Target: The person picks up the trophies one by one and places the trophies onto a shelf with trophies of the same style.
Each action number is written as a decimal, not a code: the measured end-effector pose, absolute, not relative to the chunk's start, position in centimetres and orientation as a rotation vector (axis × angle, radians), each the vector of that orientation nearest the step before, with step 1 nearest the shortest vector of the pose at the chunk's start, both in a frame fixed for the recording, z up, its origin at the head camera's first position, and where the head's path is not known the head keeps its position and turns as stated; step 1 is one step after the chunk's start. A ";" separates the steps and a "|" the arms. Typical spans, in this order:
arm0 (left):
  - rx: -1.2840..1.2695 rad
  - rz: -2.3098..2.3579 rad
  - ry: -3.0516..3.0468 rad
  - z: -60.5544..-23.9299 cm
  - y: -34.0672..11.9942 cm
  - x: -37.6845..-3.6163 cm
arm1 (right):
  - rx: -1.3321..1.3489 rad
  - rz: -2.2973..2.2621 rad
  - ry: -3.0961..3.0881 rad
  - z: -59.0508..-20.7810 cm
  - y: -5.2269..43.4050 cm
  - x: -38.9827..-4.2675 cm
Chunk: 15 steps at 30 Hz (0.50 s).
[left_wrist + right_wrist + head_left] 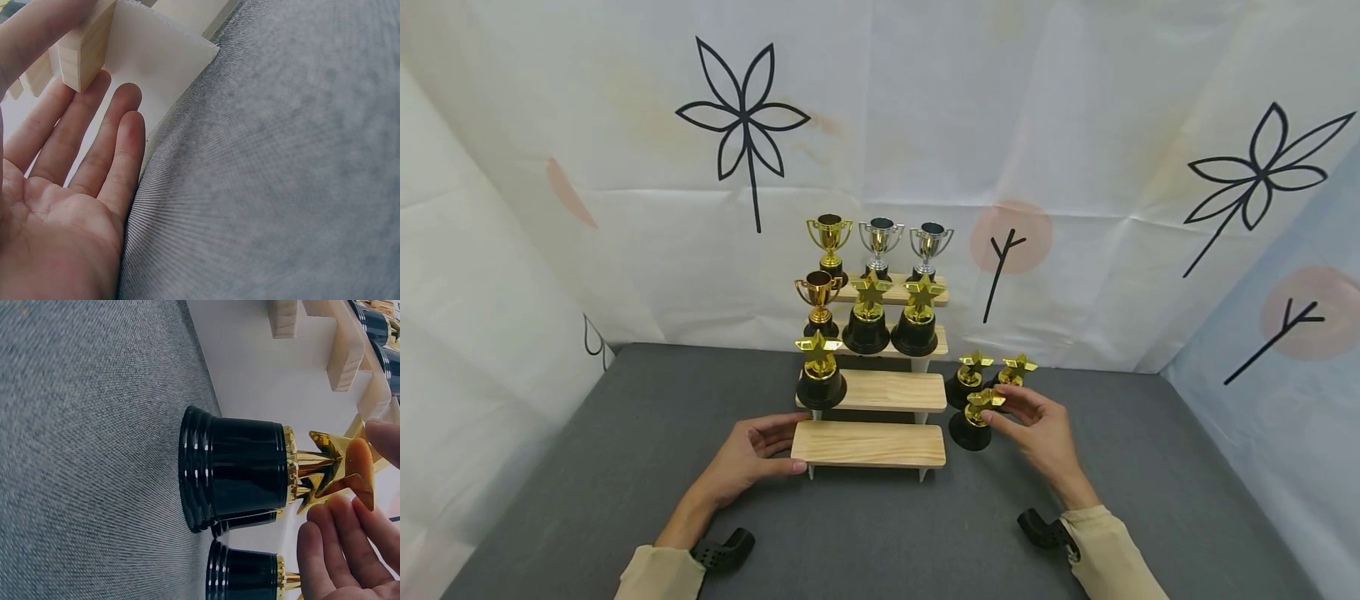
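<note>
My left hand (760,458) holds the left end of the lowest step of a wooden tiered display stand (868,443), thumb at the front corner and fingers at the back. Seen from the left wrist, those fingers reach nearly straight to the end of a wooden board (94,50). To the right of the stand, my right hand (1041,429) pinches the gold star of a black-based star trophy (970,433) between thumb and fingers. In the right wrist view this trophy's base (247,459) appears upright at the grey surface; whether it touches is unclear.
Two more star trophies (964,388) stand just behind the pinched one. The top step bears a gold cup (830,235) and two silver cups (931,242). Below are a bronze cup (819,292) and two star trophies (867,329); another star trophy (822,387) stands lower left.
</note>
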State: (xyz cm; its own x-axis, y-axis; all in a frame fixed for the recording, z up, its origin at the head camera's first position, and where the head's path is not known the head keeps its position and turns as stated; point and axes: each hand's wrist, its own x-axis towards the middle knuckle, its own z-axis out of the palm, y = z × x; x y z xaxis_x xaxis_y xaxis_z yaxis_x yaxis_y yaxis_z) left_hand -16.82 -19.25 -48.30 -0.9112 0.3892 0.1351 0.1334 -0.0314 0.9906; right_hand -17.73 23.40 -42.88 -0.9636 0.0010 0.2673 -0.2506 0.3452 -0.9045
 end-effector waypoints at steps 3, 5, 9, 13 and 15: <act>0.555 2.056 2.048 -48.3 -19.3 -16.8 | 0.216 1.674 -2.405 -43.0 23.3 -17.9; 0.552 2.054 2.050 -48.3 -19.3 -16.8 | 0.202 1.679 -2.419 -43.0 23.3 -18.0; 0.544 2.052 2.053 -48.2 -19.3 -16.7 | 0.183 1.670 -2.439 -43.1 23.3 -18.2; 0.541 2.048 2.056 -48.1 -19.2 -16.7 | 0.195 1.691 -2.430 -43.2 23.4 -18.3; 0.538 2.046 2.058 -48.1 -19.2 -16.7 | 0.198 1.704 -2.428 -43.2 23.4 -18.3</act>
